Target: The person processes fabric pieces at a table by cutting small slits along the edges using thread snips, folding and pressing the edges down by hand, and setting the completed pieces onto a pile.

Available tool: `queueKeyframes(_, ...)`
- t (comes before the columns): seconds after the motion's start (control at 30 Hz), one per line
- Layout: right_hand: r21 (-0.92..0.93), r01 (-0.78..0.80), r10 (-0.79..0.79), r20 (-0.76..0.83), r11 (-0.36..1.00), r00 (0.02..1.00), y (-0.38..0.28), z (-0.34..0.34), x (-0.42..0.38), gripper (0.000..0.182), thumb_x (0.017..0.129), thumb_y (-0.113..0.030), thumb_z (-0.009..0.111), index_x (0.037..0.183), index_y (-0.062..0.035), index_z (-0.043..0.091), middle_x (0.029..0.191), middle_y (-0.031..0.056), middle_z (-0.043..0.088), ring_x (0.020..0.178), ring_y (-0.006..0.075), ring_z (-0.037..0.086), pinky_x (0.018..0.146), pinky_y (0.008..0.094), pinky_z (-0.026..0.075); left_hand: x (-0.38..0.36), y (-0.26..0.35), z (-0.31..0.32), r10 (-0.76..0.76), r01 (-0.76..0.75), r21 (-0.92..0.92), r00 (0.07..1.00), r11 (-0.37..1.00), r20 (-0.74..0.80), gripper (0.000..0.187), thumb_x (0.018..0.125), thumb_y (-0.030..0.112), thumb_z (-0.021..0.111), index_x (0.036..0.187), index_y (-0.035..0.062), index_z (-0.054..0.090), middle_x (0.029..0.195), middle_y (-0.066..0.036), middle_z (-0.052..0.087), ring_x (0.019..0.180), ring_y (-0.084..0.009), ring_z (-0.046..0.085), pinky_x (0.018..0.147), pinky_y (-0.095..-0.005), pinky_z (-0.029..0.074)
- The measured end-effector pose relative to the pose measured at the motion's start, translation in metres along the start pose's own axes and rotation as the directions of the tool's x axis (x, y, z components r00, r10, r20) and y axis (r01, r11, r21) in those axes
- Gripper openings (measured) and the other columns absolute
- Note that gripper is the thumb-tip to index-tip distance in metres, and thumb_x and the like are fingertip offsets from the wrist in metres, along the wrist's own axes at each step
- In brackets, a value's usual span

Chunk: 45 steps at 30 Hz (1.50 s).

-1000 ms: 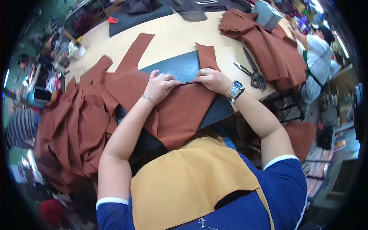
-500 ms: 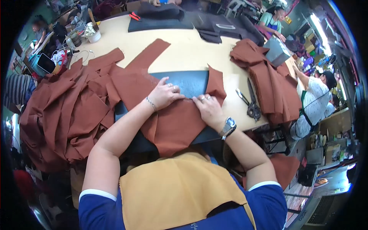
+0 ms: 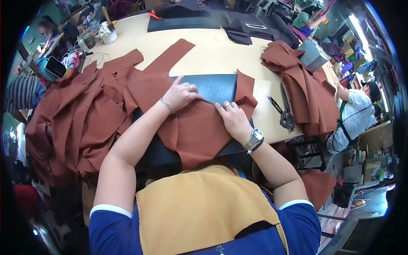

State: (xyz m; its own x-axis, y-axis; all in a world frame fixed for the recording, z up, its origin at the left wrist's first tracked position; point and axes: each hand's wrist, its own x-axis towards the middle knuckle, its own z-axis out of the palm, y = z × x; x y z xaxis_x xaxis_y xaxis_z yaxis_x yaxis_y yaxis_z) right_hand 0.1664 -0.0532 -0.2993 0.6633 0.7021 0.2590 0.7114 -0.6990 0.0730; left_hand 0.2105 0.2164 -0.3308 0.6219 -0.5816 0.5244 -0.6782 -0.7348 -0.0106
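Note:
Rust-brown fabric (image 3: pixel 197 131) lies in front of me, partly over a dark board (image 3: pixel 212 87). At its upper edge, my left hand (image 3: pixel 183 94) pinches the cloth with thumb and fingers, its index finger pointing up. To the right, my right hand (image 3: pixel 233 119) presses the same edge, fingers together. A short stretch of folded edge runs between the two hands. A strip of the fabric reaches up and away beyond my left hand, and a flap stands beside my right hand.
A large heap of brown fabric (image 3: pixel 80 123) is at left, another stack (image 3: pixel 304 93) at right. Black scissors (image 3: pixel 287 112) lie near the right stack. A white pot (image 3: pixel 109 36), red-handled tool (image 3: pixel 154 15) and metal box (image 3: pixel 313 55) stand farther back. A co-worker (image 3: pixel 357 110) is at right.
My hands have drawn slightly farther apart along the fabric edge. The view has shifted a little. The person at the back right has raised a hand.

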Motion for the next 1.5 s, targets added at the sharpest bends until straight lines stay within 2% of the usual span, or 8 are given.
queueKeyframes(0.37,0.021,-0.069,0.065,0.158,0.997,0.985,-0.016,-0.008,0.028,0.047,0.089,-0.007,0.049,0.136,-0.0116,0.053,0.111,0.0160,0.059,0.097,0.0297,0.063,0.071,0.0378,0.059,-0.001,0.000,-0.001,-0.027,0.025,0.033,0.998,0.999,0.062,0.018,0.091,0.025,0.058,0.096,0.0312,0.073,0.099,0.007,0.066,0.094,-0.0114,0.064,0.111,-0.0568,0.034)
queueKeyframes(0.63,0.103,-0.086,0.079,0.066,0.991,0.995,0.012,-0.026,-0.006,0.024,0.088,-0.013,0.055,0.110,-0.0107,0.065,0.100,0.0120,0.060,0.095,0.0310,0.062,0.077,0.0419,0.052,-0.020,0.000,-0.027,-0.256,0.257,-0.031,0.966,0.966,0.043,0.026,0.090,0.029,0.065,0.114,0.0193,0.063,0.120,-0.004,0.059,0.118,-0.0231,0.054,0.111,-0.0592,0.029)
queueKeyframes(0.77,0.300,-0.321,0.322,0.048,0.898,0.946,0.005,-0.039,-0.031,0.020,0.082,-0.019,0.071,0.096,-0.0080,0.061,0.093,0.0109,0.062,0.090,0.0281,0.063,0.075,0.0413,0.050,-0.055,0.012,-0.051,-0.505,0.523,-0.005,0.824,0.852,0.256,0.045,0.089,0.044,0.065,0.123,0.0156,0.057,0.136,-0.011,0.052,0.133,-0.0296,0.044,0.110,-0.0661,0.025)
queueKeyframes(0.9,0.408,-0.320,0.344,0.015,0.855,0.939,0.024,-0.019,-0.031,0.020,0.079,-0.014,0.073,0.089,-0.0081,0.057,0.081,0.0085,0.064,0.082,0.0276,0.064,0.073,0.0398,0.050,-0.067,0.063,-0.068,-0.558,0.500,0.249,0.754,0.829,0.347,0.078,0.088,0.064,0.054,0.140,0.0075,0.045,0.150,-0.018,0.039,0.138,-0.0385,0.037,0.111,-0.0652,0.023)
queueKeyframes(1.03,0.128,-0.215,0.231,-0.127,0.968,0.965,0.078,-0.007,0.014,0.013,0.079,-0.010,0.069,0.087,-0.0105,0.059,0.084,0.0075,0.065,0.085,0.0282,0.062,0.074,0.0426,0.048,-0.030,0.110,-0.117,-0.473,0.459,0.235,0.517,0.857,0.713,0.089,0.084,0.075,0.049,0.140,0.0054,0.046,0.140,-0.017,0.051,0.112,-0.0371,0.060,0.105,-0.0614,0.032)
queueKeyframes(1.2,0.105,-0.136,0.166,-0.368,0.985,0.915,0.071,-0.009,0.050,0.012,0.082,-0.017,0.067,0.094,-0.0120,0.065,0.097,0.0048,0.064,0.096,0.0259,0.061,0.077,0.0411,0.048,-0.043,0.093,-0.085,-0.084,0.153,-0.076,0.822,0.985,0.563,0.080,0.089,0.067,0.049,0.149,0.0155,0.039,0.156,-0.014,0.033,0.142,-0.0351,0.033,0.113,-0.0627,0.021)
queueKeyframes(1.43,0.379,-0.052,0.131,-0.184,0.924,0.974,0.051,0.018,0.000,0.021,0.085,-0.023,0.070,0.100,-0.0100,0.064,0.104,0.0095,0.064,0.097,0.0295,0.061,0.084,0.0418,0.049,-0.063,0.130,-0.075,-0.276,0.376,-0.072,0.784,0.924,0.556,0.086,0.087,0.067,0.053,0.154,0.0202,0.030,0.163,-0.012,0.016,0.149,-0.0367,0.015,0.114,-0.0664,0.014)
queueKeyframes(1.5,0.445,-0.026,0.125,-0.195,0.895,0.973,0.051,0.013,0.000,0.027,0.086,-0.021,0.069,0.109,-0.0085,0.063,0.111,0.0125,0.064,0.104,0.0316,0.060,0.092,0.0429,0.047,-0.056,0.142,-0.081,-0.320,0.389,-0.069,0.835,0.919,0.449,0.074,0.086,0.060,0.060,0.145,0.0170,0.045,0.152,-0.014,0.036,0.142,-0.0346,0.032,0.110,-0.0651,0.022)
